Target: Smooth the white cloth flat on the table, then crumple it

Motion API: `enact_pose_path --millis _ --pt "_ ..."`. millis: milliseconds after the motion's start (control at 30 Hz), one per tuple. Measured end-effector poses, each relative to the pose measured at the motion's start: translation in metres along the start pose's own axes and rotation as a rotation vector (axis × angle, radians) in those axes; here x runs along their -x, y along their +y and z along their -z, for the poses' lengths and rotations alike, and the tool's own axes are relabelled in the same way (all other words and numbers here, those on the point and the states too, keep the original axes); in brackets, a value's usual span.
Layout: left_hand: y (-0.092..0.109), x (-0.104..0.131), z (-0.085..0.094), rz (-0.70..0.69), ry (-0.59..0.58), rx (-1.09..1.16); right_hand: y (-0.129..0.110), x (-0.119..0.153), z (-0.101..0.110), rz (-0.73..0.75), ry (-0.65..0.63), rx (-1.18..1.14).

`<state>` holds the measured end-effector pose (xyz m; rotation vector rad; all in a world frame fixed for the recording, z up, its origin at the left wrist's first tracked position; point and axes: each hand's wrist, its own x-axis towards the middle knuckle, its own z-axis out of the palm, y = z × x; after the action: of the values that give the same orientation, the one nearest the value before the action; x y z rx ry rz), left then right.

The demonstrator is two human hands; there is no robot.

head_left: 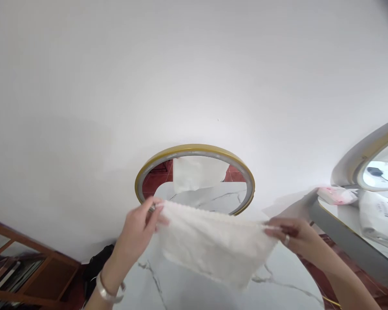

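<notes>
A white cloth [213,241] hangs stretched between my two hands, over a white marbled tabletop [181,284]. My left hand [142,224] pinches its upper left corner, and a silver bangle is on that wrist. At the other upper corner my right hand [289,234] grips the cloth, with a ring on one finger. The cloth's lower edge sags and is slightly blurred. Behind it stands an oval mirror [194,147] with a gold rim, which reflects the cloth and the table. The cloth covers part of the mirror's lower rim.
To the right is another table [345,234] with a pink-and-white packet [338,195], a white bag [380,215] and a second gold-rimmed mirror [358,168]. A wooden shelf [51,275] with books stands at lower left, beside a black object [98,265]. A white wall [194,77] rises behind.
</notes>
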<state>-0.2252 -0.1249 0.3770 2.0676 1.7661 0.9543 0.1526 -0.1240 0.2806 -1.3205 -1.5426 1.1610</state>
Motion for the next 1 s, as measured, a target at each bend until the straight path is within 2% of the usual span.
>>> enact_pose_path --millis 67,133,167,200,267,367,467,533,600,700,767,933,1000 --pt "0.029 -0.037 0.001 -0.103 0.178 0.039 -0.02 -0.018 0.004 0.031 0.222 -0.16" --pt "0.06 -0.077 -0.008 -0.263 0.361 0.012 -0.036 -0.042 0.004 0.186 0.478 -0.329" --pt "0.074 -0.096 -0.017 -0.367 0.41 -0.028 -0.04 -0.055 0.003 0.278 0.595 -0.389" --pt "0.086 -0.113 -0.029 -0.483 0.412 -0.104 -0.04 -0.068 0.001 0.35 0.698 -0.422" --pt "0.106 -0.139 -0.058 -0.636 0.315 -0.319 -0.032 -0.09 -0.004 0.395 0.846 -0.403" --pt "0.122 -0.155 -0.108 -0.762 0.163 -0.63 0.002 -0.111 -0.014 0.286 0.885 -0.322" --pt "0.131 -0.154 -0.15 -0.888 0.075 -0.805 0.043 -0.118 -0.029 0.171 0.882 -0.224" --pt "0.136 -0.151 -0.169 -0.946 0.035 -0.847 0.063 -0.117 -0.041 0.194 0.889 -0.1" --pt "0.139 -0.15 -0.182 -0.977 -0.006 -0.847 0.075 -0.116 -0.052 0.26 0.839 0.026" --pt "0.137 -0.152 -0.184 -1.007 -0.007 -0.795 0.074 -0.118 -0.063 0.301 0.803 0.117" --pt "0.132 -0.155 -0.173 -0.996 0.053 -0.742 0.061 -0.123 -0.065 0.342 0.842 0.164" --pt "0.113 -0.156 -0.118 -0.816 0.263 -0.598 0.001 -0.14 -0.063 0.608 0.887 0.354" --pt "0.108 -0.155 -0.101 -0.73 0.344 -0.563 -0.021 -0.145 -0.064 0.661 0.904 0.411"
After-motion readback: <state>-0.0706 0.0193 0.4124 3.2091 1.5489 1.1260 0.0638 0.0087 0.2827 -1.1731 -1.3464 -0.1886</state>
